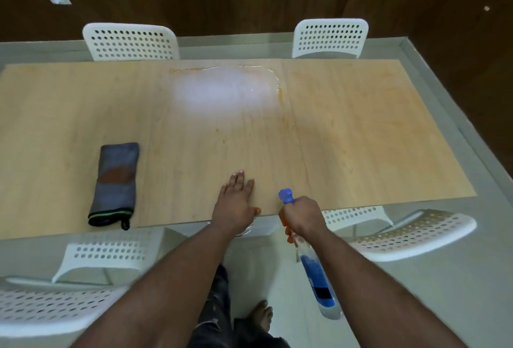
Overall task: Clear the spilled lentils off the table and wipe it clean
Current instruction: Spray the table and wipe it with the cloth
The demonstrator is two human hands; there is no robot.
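My right hand (302, 214) grips a spray bottle (316, 272) of blue liquid at the table's near edge, its blue nozzle pointing across the wooden table (361, 131). A white cloud of spray mist (219, 92) hangs over a wet, yellowish smear (273, 81) near the far edge. My left hand (236, 197) rests flat on the tabletop beside the bottle, fingers straight. A folded grey cloth (116, 183) with an orange-brown stain lies on the left part of the table. No loose lentils are visible.
White perforated chairs stand around the table: two at the far side (130, 42) (330, 38), two at the near side (111, 253) (416, 231). A clear dish (244, 229) shows partly below the near edge, under my left wrist. My feet are on the grey floor.
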